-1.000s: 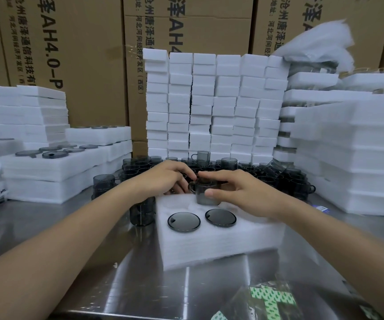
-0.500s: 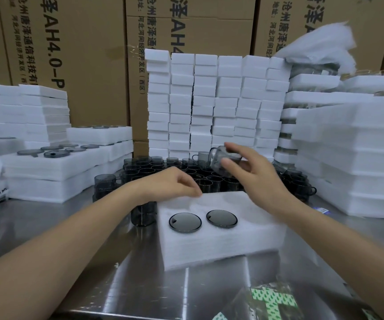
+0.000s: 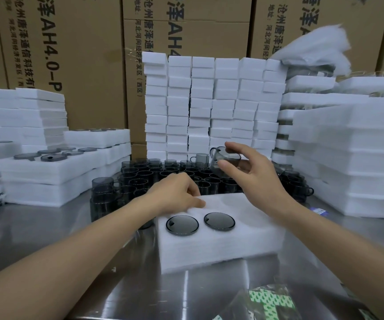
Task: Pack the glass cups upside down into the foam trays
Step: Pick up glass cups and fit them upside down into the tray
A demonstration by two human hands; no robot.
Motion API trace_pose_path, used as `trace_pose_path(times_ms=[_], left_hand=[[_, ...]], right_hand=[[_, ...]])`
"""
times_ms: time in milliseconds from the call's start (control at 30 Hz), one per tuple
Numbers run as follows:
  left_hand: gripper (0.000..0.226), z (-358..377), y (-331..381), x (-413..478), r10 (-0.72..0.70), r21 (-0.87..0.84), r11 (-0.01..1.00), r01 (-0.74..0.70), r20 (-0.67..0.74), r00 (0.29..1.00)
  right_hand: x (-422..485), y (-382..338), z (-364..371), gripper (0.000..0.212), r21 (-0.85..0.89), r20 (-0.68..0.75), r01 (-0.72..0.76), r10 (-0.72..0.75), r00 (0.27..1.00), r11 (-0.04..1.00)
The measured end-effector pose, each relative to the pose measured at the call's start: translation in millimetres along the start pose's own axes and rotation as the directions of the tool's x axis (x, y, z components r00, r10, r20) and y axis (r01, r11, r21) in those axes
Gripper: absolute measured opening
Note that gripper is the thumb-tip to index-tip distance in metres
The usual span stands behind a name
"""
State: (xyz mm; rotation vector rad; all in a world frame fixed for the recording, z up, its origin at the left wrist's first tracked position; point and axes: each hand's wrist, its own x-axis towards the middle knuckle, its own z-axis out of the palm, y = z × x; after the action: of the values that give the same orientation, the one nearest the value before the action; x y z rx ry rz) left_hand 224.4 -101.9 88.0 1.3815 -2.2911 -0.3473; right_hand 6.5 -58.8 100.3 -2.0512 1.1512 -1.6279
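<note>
A white foam tray (image 3: 218, 248) lies on the steel table in front of me. Two smoky grey glass cups sit upside down in its near holes, one on the left (image 3: 182, 224) and one on the right (image 3: 219, 221). My right hand (image 3: 253, 174) holds another grey glass cup (image 3: 224, 161) tilted in the air, above the tray's far side, pinched between thumb and fingers. My left hand (image 3: 177, 195) rests on the tray's far left part with its fingers curled down onto the foam. Behind the tray stands a crowd of loose grey cups (image 3: 158, 176).
Stacks of white foam blocks (image 3: 211, 105) rise behind the cups. Packed foam trays (image 3: 54, 174) are piled at the left, more foam trays (image 3: 352, 162) at the right. Cardboard boxes form the back wall. A plastic bag with green print (image 3: 272, 301) lies at the near right.
My right hand lifted the cup it held at the tray up and to the right, then tilted it in the air. My left hand stayed on the tray's far left.
</note>
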Motion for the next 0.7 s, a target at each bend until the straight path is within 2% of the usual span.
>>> trace_pose_path(times_ms=[100, 167, 233, 367, 533, 700], left_hand=[[0.029, -3, -1, -2, 0.088, -0.118, 0.99, -0.079, 0.074, 0.993], [0.045, -5, -4, -1, 0.133, -0.162, 0.979, -0.121, 0.064, 0.989], [0.048, -8, -7, -1, 0.134, -0.199, 0.972, -0.123, 0.043, 0.99], [0.029, -14, -13, -1, 0.097, -0.331, 0.939, -0.091, 0.001, 0.995], [0.033, -20, -11, -1, -0.062, -0.54, 0.841, 0.04, -0.023, 0.998], [0.04, -22, -7, -4, -0.064, -0.626, 0.78, 0.033, -0.028, 0.998]], right_hand=[[-1, 1, 0, 0.059, 0.012, 0.096, 0.019, -0.02, 0.995, 1.0], [-2, 2, 2, 0.059, -0.028, 0.171, 0.03, -0.024, 0.985, 0.999], [-3, 2, 5, 0.059, -0.029, 0.27, 0.031, -0.022, 0.963, 0.999], [-7, -2, 10, 0.059, -0.048, 0.328, 0.075, -0.056, 0.943, 0.996], [-11, -11, 17, 0.058, -0.067, 0.416, 0.104, -0.067, 0.907, 0.992], [-12, -11, 16, 0.056, -0.023, 0.423, 0.101, -0.081, 0.902, 0.995]])
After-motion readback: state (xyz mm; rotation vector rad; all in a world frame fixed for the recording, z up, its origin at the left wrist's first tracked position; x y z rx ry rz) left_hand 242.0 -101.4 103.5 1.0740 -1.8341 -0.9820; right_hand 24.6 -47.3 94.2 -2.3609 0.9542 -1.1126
